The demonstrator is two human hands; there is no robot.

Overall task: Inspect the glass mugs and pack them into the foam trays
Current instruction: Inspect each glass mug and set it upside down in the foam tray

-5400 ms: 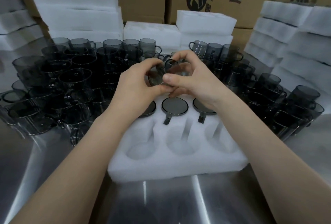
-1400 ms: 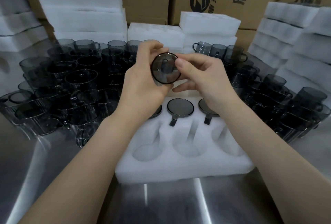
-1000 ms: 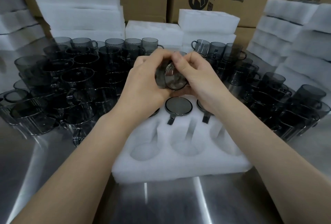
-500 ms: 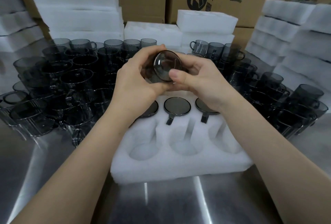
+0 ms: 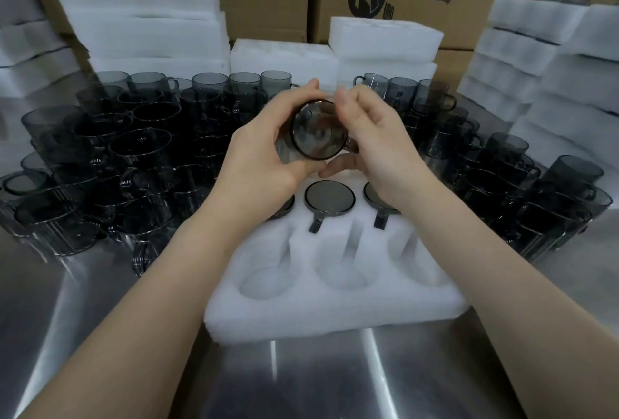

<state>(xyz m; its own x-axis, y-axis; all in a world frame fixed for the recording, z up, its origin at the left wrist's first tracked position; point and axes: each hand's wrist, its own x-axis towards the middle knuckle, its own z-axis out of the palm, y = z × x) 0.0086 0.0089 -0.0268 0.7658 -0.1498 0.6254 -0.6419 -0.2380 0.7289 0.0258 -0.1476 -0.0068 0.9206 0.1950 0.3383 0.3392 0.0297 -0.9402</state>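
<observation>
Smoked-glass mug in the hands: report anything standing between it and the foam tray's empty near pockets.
Nothing visible does. Left hand and right hand hold the smoked-glass mug above the foam tray's three packed mugs; the near pockets lie open, the rightmost partly hidden by the right forearm.

A steel table (image 5: 301,385) carries a white foam tray (image 5: 335,314) at its middle, with smoky mugs (image 5: 134,157) crowded on either side.
</observation>
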